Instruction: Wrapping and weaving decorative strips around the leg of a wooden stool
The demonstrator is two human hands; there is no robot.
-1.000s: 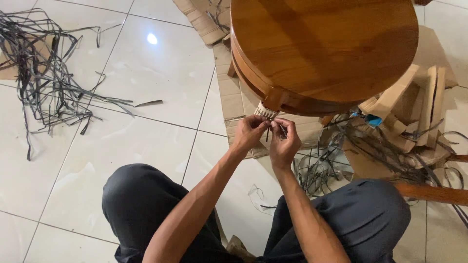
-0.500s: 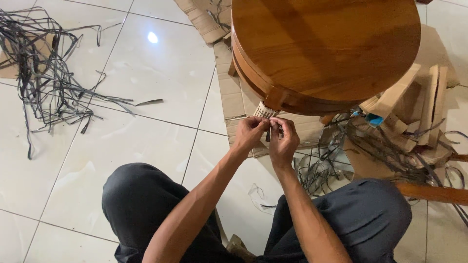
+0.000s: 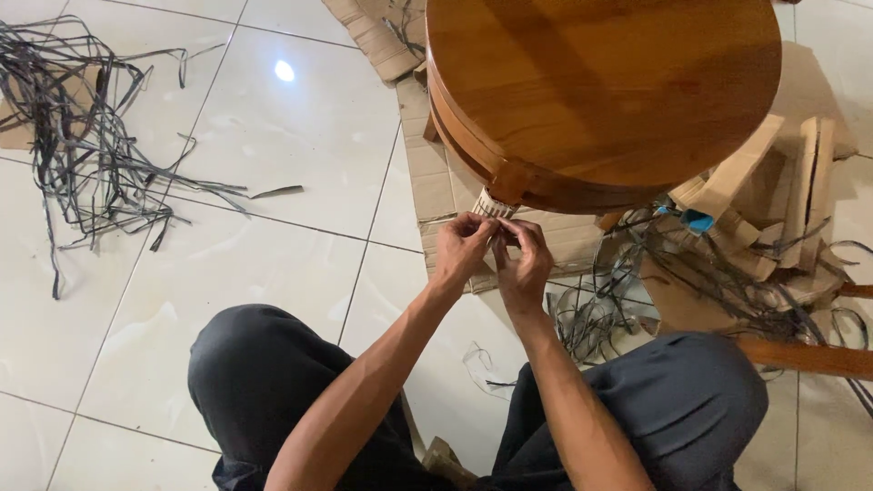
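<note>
L hand [image 3: 462,247] and R hand [image 3: 523,259] meet just below the round wooden stool [image 3: 600,91], at its leg [image 3: 496,202], which carries pale woven wrap. Fingers of both pinched narrow on a thin strip at the wrap; strip itself too small to make out. Stool stands on cardboard [image 3: 436,173] over tiled floor [image 3: 273,245]. Dark strips [image 3: 82,136] piled far L; wood offcuts [image 3: 773,182] to R.

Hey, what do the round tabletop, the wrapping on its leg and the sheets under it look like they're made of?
Round tabletop: looks like solid wood, visible grain, warm brown, glossy varnish sheen. Leg wrapping, at the fingertips of the left hand and right hand: pale, ribbed bands, possibly rattan or synthetic strip; too small to be sure. Sheets: corrugated cardboard, matte tan, creased.
</note>
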